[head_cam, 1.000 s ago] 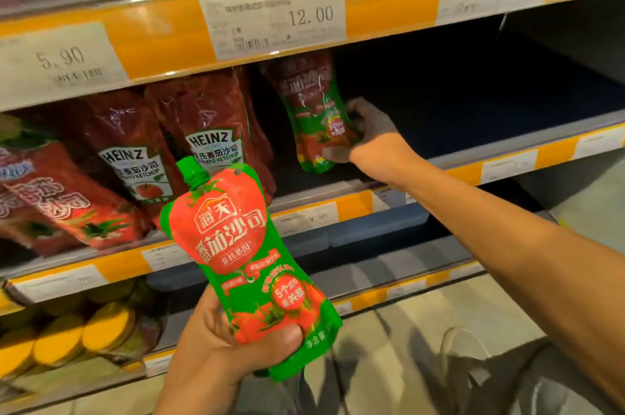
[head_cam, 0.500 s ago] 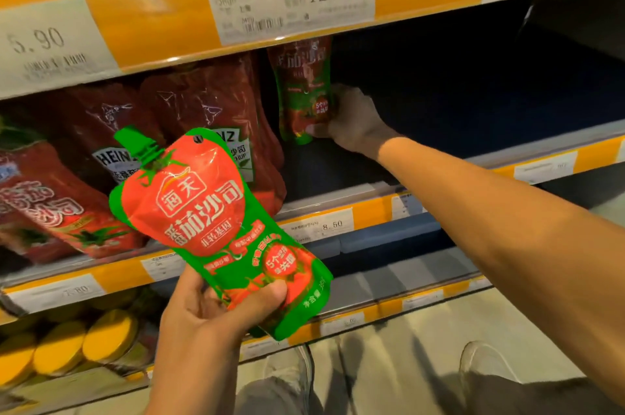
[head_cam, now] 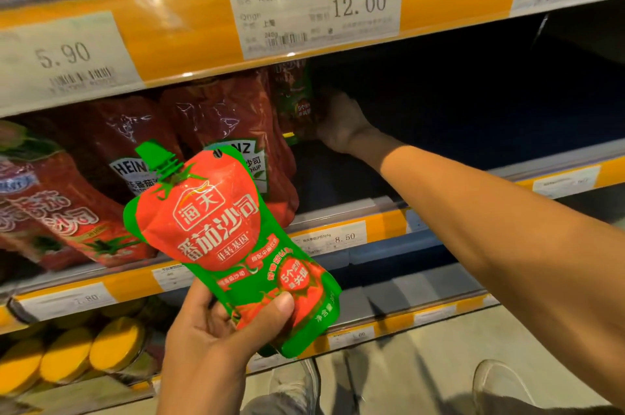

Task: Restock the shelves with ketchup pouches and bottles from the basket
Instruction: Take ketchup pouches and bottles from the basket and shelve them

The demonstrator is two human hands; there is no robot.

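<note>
Since half a second ago the right hand [head_cam: 341, 122] has pushed its green-and-red ketchup pouch [head_cam: 294, 100] deeper into the shelf [head_cam: 338, 208], just right of the Heinz pouches [head_cam: 223, 144], and the view has drawn closer, so the 12.00 price tag [head_cam: 318, 7] above them looks larger. That pouch stands upright in shadow, its top cut off by the shelf edge above; the right hand's fingers wrap its right side, though the dark makes their exact curl hard to read. The left hand [head_cam: 216, 330] holds a second pouch [head_cam: 233, 245] in front of and below the Heinz pouches, thumb pressed on its lower front, fingers behind it, spout tilted up to the left; this grip looks unchanged. Left of the Heinz pouches, other red pouches [head_cam: 44, 205] are cut off by the frame. Below them, yellow lids [head_cam: 67, 353] show blurred on a lower shelf.
</note>
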